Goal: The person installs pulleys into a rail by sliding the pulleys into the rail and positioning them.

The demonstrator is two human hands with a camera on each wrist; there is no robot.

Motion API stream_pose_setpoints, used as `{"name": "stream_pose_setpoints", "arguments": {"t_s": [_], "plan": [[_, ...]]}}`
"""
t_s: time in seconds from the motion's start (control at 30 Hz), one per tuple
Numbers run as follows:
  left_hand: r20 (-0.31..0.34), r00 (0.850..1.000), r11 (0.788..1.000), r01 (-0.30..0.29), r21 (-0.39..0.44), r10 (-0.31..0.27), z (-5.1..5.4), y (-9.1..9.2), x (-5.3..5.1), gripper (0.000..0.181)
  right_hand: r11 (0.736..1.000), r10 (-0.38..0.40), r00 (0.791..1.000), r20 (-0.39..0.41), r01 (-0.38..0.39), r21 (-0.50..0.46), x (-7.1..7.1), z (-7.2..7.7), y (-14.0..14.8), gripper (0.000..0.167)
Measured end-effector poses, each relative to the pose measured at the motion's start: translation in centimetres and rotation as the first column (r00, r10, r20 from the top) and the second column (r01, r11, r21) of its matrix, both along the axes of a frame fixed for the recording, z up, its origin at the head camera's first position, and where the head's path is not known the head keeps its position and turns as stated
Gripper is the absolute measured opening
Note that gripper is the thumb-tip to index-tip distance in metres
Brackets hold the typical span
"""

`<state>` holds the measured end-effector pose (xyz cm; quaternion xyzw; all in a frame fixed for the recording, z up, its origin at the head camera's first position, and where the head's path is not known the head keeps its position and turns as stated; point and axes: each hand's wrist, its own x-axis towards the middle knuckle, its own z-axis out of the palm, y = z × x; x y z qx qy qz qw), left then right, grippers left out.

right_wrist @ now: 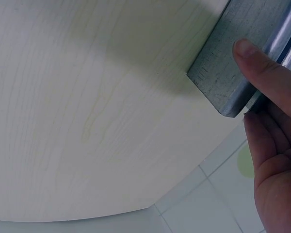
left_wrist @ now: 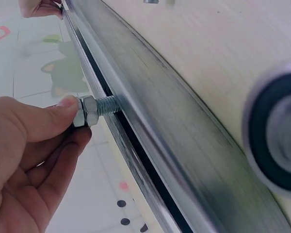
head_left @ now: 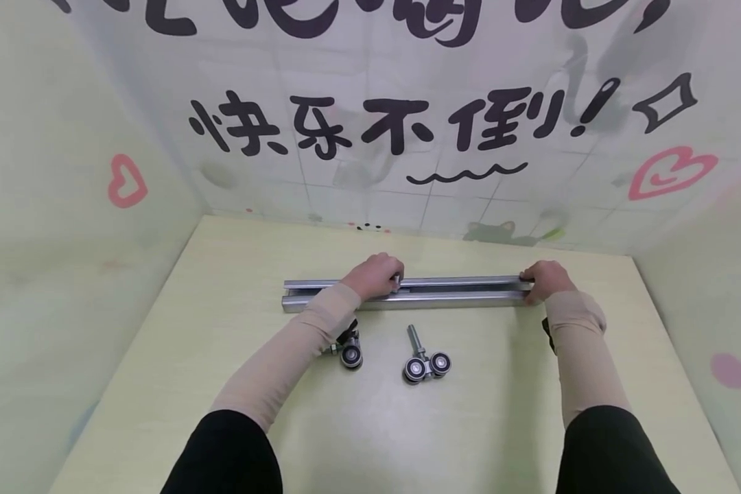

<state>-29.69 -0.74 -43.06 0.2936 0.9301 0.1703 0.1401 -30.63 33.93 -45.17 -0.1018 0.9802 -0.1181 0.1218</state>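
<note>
A slotted metal channel rail (head_left: pixel 463 296) lies lengthwise across the table, its slot facing up. My left hand (head_left: pixel 373 276) is over its middle. In the left wrist view, the thumb and fingers of that hand pinch a hex nut (left_wrist: pixel 89 110) on a threaded bolt (left_wrist: pixel 108 105), whose shank goes down into the slot. Whatever the bolt joins inside the rail is hidden. My right hand (head_left: pixel 546 280) grips the rail's right end, the thumb on the near side wall and fingers at the far side, as the right wrist view shows.
A roller trolley (head_left: pixel 427 367) with a bolt lies in front of the rail. Another roller trolley (head_left: pixel 350 355) sits to its left, partly covered by my left wrist. Printed wall sheets (head_left: pixel 370 185) enclose the wooden table (head_left: pixel 469 425) at the back and both sides.
</note>
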Motion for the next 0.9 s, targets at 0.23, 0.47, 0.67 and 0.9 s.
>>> {"name": "stream_pose_setpoints", "arguments": {"t_s": [0.23, 0.47, 0.67, 0.9], "plan": [[-0.021, 1.0, 1.0, -0.004, 0.005, 0.005, -0.2, -1.4, 0.3, 0.011, 1.0, -0.008, 1.0, 0.018, 0.008, 0.0, 0.1, -0.1, -0.1, 0.055], [-0.022, 0.999, 1.0, -0.023, 0.002, 0.023, -0.1, -2.9, 0.4, 0.011, 1.0, -0.014, 1.0, 0.002, 0.014, 0.007, 0.0, -0.1, 0.0, 0.056], [-0.02, 1.0, 1.0, -0.023, -0.004, 0.023, 0.0, -3.8, 0.7, 0.011, 1.0, -0.013, 1.0, 0.003, 0.013, 0.008, -0.1, -0.1, 0.1, 0.056], [0.001, 0.999, 0.999, -0.043, -0.011, 0.043, 0.0, -4.5, 0.9, 0.012, 1.0, 0.001, 1.0, -0.003, -0.001, 0.013, 0.0, -0.1, 0.0, 0.056]]}}
